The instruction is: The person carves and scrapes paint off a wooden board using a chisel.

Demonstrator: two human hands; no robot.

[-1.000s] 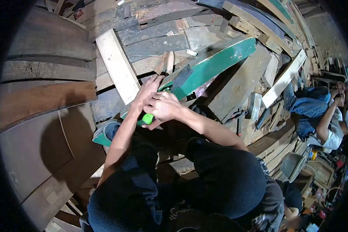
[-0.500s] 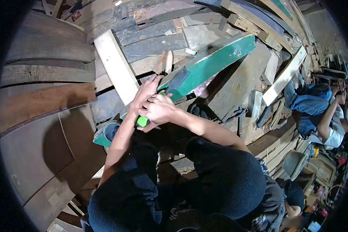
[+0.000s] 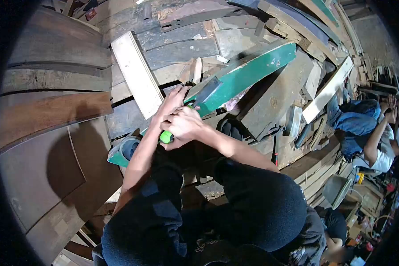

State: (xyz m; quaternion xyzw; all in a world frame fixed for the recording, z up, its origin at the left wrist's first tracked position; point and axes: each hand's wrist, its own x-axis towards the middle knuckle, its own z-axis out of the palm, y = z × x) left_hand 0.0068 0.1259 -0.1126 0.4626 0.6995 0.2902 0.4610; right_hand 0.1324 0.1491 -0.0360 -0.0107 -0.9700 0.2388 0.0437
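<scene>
My right hand point(image 3: 185, 124) is wrapped round the green handle point(image 3: 166, 137) of a tool with a broad, flat grey blade point(image 3: 209, 91). The handle's end sticks out below the fist. The blade lies along the face of a long green-painted plank point(image 3: 252, 76), which slants from the bucket up to the right. Close against the right hand, my left hand point(image 3: 170, 103) is closed at the plank, its fingers curled at the far edge. The right hand partly hides this grip. A white board point(image 3: 137, 73) lies just beyond the left hand.
A bucket point(image 3: 129, 148) stands left of my forearm. Pliers point(image 3: 270, 131) and a red-handled tool point(image 3: 275, 150) lie at the right. Stacked timber point(image 3: 292, 31) and a pale board point(image 3: 328, 91) are farther off. Another person point(image 3: 372, 133) sits at far right.
Both hands stay on the tool and plank, with only a slight shift. The blade sits a little farther up and right along the plank. The whole view has moved slightly.
</scene>
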